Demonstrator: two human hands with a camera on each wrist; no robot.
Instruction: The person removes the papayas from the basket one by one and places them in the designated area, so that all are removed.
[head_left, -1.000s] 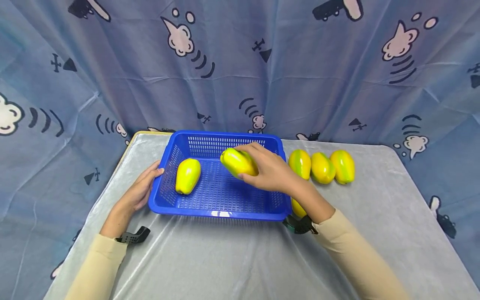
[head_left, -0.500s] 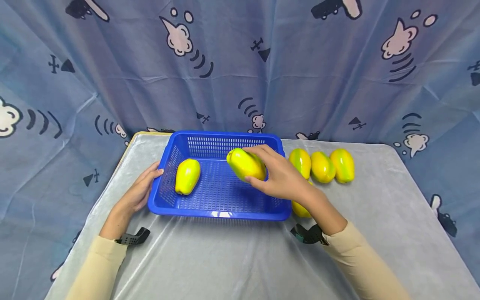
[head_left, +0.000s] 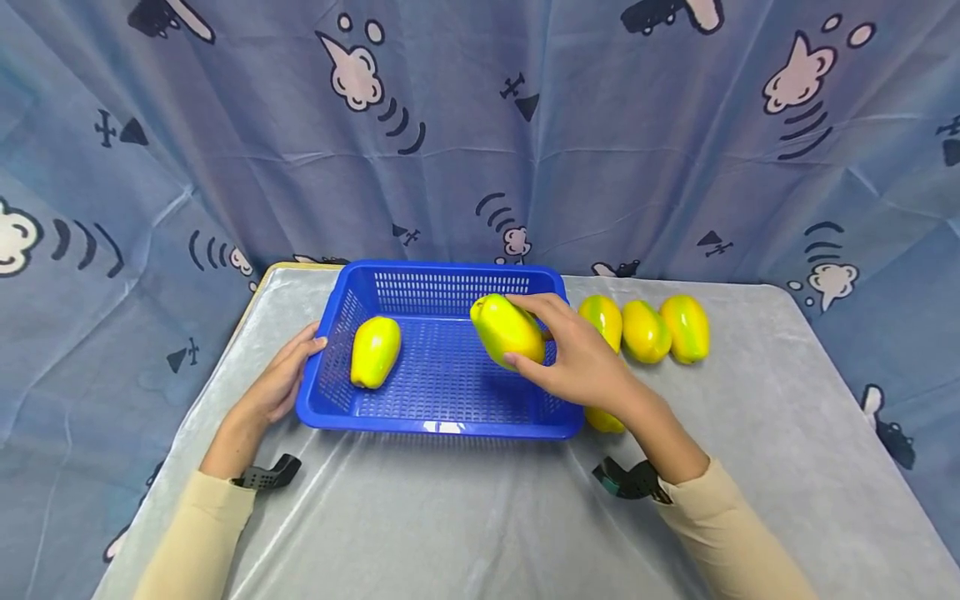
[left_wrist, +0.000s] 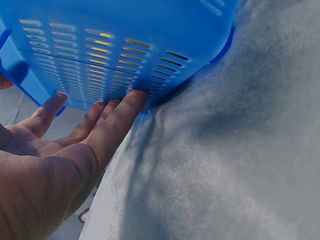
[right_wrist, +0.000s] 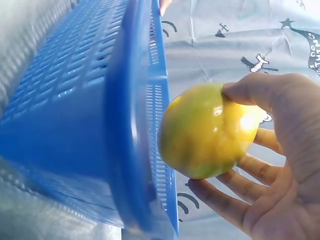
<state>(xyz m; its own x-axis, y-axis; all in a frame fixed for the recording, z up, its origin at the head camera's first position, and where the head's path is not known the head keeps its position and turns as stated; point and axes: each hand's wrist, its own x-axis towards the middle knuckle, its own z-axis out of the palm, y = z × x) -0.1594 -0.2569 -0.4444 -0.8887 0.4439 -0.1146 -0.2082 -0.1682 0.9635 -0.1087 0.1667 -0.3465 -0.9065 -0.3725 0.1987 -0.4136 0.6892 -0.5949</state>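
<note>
In my right hand [head_left: 588,354] is a glossy yellow-green papaya [head_left: 510,332], gripped between thumb and fingers over the right part of the blue plastic basket [head_left: 442,429]. The right wrist view shows the papaya [right_wrist: 207,131] above the rim, with the thumb on one side and fingers on the other. A second papaya [head_left: 376,352] lies inside the basket at its left end. My left hand [head_left: 281,379] holds the basket's left side, thumb at the rim. In the left wrist view its fingers [left_wrist: 117,122] lie against the slotted outer wall.
Right of the basket, several more papayas [head_left: 685,328] lie on the grey cloth-covered table [head_left: 480,517]. One papaya [head_left: 604,419] is partly hidden by my right forearm. A blue patterned curtain [head_left: 450,125] hangs behind the table.
My right hand has moved right over the basket, carrying the papaya toward the basket's right end. The left hand, basket and papaya inside it stay in place.
</note>
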